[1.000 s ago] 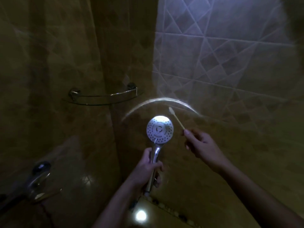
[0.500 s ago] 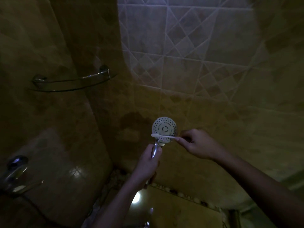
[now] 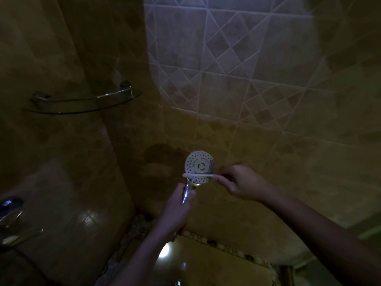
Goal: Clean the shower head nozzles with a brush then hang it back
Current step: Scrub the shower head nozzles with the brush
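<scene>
The round shower head [image 3: 199, 164] with its dotted nozzle face turned toward me is held up in a dim shower corner. My left hand [image 3: 177, 211] is closed around its chrome handle [image 3: 187, 192], below the face. My right hand [image 3: 242, 182] pinches the end of a white toothbrush [image 3: 198, 175]. The brush lies flat across the lower part of the nozzle face, with its bristle end at the left rim.
A curved glass corner shelf [image 3: 82, 102] is fixed to the walls at upper left. A chrome tap [image 3: 10, 211] juts out at the left edge. Tiled walls close in behind the shower head, and a pebble strip [image 3: 226, 247] runs along the floor edge below.
The toothbrush came down from beside the shower head and now lies across its face. The view has shifted, with the shelf further left.
</scene>
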Demonstrator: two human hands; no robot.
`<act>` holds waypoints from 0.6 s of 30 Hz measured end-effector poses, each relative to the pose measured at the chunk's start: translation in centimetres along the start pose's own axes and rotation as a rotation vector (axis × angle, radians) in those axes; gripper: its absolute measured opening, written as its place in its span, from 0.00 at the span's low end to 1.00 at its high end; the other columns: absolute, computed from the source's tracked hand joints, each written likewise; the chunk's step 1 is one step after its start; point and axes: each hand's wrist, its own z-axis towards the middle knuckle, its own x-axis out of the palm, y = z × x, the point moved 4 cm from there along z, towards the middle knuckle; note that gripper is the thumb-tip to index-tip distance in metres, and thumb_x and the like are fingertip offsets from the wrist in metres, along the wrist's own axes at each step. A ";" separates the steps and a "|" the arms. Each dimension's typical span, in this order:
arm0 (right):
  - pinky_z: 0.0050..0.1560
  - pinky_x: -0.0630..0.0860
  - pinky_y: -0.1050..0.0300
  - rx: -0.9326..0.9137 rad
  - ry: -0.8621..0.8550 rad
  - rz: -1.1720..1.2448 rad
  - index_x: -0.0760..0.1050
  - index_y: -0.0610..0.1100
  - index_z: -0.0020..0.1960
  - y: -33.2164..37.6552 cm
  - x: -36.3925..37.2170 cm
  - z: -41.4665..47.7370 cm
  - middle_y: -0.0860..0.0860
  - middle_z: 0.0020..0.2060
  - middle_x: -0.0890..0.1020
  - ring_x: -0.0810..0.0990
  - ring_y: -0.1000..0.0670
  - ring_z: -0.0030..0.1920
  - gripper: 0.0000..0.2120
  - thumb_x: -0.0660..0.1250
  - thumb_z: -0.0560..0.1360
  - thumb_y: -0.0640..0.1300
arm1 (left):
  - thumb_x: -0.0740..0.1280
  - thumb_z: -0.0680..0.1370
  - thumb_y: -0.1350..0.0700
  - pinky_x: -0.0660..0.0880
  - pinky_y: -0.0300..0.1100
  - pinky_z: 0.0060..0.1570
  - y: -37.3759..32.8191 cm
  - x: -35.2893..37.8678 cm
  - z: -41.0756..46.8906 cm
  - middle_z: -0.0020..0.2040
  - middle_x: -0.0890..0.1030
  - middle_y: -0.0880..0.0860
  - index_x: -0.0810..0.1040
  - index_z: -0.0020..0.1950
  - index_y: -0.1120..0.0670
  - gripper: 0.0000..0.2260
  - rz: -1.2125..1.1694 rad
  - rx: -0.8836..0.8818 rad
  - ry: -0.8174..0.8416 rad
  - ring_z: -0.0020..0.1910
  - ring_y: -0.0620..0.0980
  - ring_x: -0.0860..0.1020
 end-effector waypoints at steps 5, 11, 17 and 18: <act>0.30 0.66 0.58 0.212 -0.369 -0.142 0.71 0.53 0.36 -2.7 -2.7 1.8 0.56 0.27 0.74 0.73 0.53 0.27 0.14 0.63 0.81 0.52 | 0.62 0.83 0.50 0.68 0.44 0.37 0.2 -0.8 0.3 0.38 0.75 0.48 0.75 0.52 0.51 0.06 -0.023 -0.003 0.008 0.37 0.47 0.73; 0.31 0.72 0.65 0.129 -0.044 -0.002 0.76 0.54 0.44 -1.0 0.4 1.1 0.57 0.32 0.78 0.77 0.56 0.30 0.16 0.57 0.80 0.63 | 0.62 0.83 0.49 0.71 0.46 0.40 0.6 -1.2 0.6 0.41 0.79 0.49 0.76 0.51 0.48 0.06 -0.048 -0.003 0.010 0.39 0.47 0.75; 0.29 0.73 0.58 0.093 -0.113 0.042 0.76 0.52 0.41 0.0 -0.3 1.3 0.55 0.29 0.77 0.76 0.56 0.29 0.13 0.61 0.80 0.56 | 0.62 0.83 0.48 0.65 0.41 0.26 1.8 -1.6 0.4 0.32 0.73 0.42 0.76 0.47 0.42 0.06 -0.122 -0.048 0.050 0.30 0.44 0.71; 0.27 0.71 0.64 0.018 -0.002 0.040 0.76 0.56 0.42 0.9 0.9 0.9 0.56 0.29 0.77 0.76 0.57 0.28 0.11 0.60 0.80 0.57 | 0.62 0.83 0.48 0.65 0.39 0.24 1.9 -1.7 0.3 0.31 0.74 0.41 0.76 0.46 0.41 0.07 -0.130 -0.057 0.051 0.28 0.42 0.71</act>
